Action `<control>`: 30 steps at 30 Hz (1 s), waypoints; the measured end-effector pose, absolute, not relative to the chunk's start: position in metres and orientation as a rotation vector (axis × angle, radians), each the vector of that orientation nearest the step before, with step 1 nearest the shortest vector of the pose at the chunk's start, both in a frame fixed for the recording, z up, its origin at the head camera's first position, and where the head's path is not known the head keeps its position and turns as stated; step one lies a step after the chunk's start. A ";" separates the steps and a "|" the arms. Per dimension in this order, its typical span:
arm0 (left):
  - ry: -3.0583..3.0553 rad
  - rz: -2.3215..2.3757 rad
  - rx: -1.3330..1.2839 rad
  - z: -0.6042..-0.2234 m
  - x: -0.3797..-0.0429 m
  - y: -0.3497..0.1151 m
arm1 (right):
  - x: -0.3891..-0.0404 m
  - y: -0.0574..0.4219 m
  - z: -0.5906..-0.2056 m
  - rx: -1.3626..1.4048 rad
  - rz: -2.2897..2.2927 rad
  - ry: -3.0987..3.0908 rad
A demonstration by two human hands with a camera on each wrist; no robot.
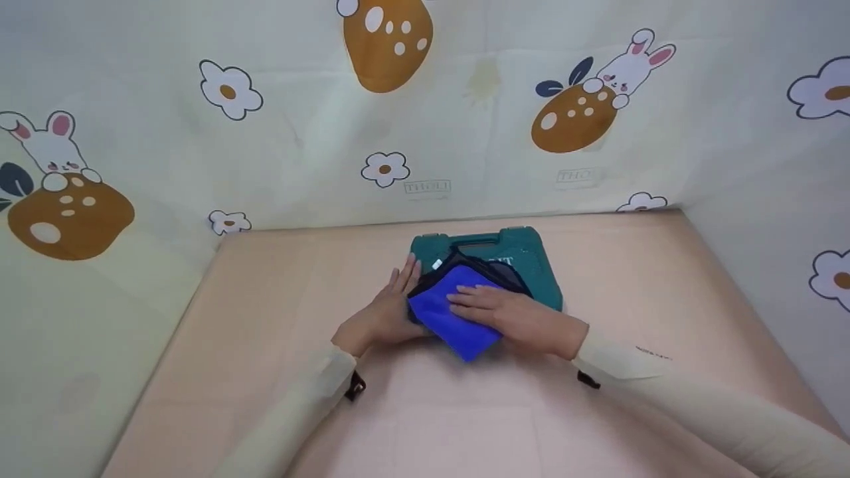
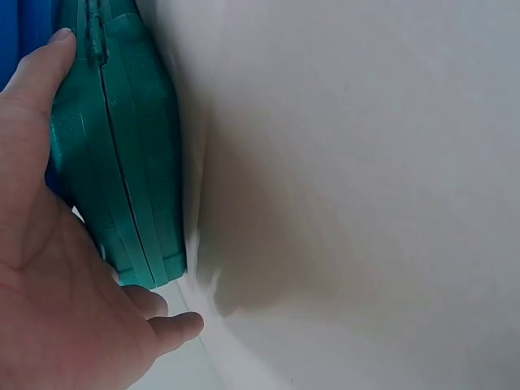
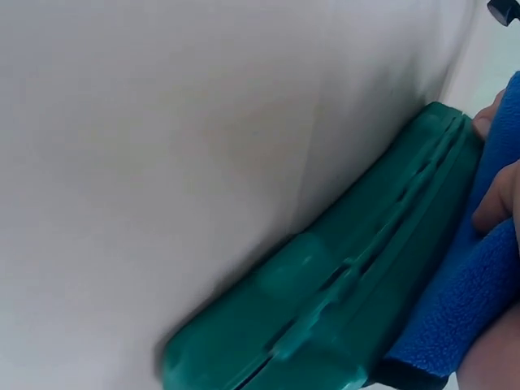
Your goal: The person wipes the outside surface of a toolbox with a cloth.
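A green hard case with a carry handle at its far side lies flat on the table. Draped over its lid is a blue cloth with black edging and dark layers, fuzzy in the right wrist view. My left hand rests along the case's left side, fingers extended. In the left wrist view the thumb touches the case near a hinge. My right hand presses on the cloth with its fingers laid nearly straight across it. Most of the lid's lettering is hidden under the cloth.
The table has a pale pinkish cover. Behind it and at both sides hang light sheets printed with rabbits, flowers and brown fruit. A dark wrist strap shows beneath the left sleeve.
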State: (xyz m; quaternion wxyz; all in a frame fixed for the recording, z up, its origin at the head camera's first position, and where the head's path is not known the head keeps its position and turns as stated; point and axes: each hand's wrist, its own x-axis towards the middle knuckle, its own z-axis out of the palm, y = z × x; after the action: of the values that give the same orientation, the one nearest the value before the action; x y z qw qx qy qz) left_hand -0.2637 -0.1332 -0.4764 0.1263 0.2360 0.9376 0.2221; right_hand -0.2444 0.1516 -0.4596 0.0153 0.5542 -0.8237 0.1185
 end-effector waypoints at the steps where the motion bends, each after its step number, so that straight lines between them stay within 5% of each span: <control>1: 2.733 0.642 0.687 -0.476 -0.263 -0.133 | -0.245 0.154 -0.460 1.732 0.389 -2.553; 30: 2.729 0.642 0.617 -0.474 -0.262 -0.130 | -0.252 0.224 -0.462 1.644 0.610 -2.614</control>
State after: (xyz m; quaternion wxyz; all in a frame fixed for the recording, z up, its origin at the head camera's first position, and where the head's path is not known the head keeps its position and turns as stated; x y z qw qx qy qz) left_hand -0.2616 -0.1297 -0.4741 0.1352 0.2129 0.9420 0.2216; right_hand -0.2521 0.2237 -0.4616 -0.0031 0.5222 -0.8305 0.1938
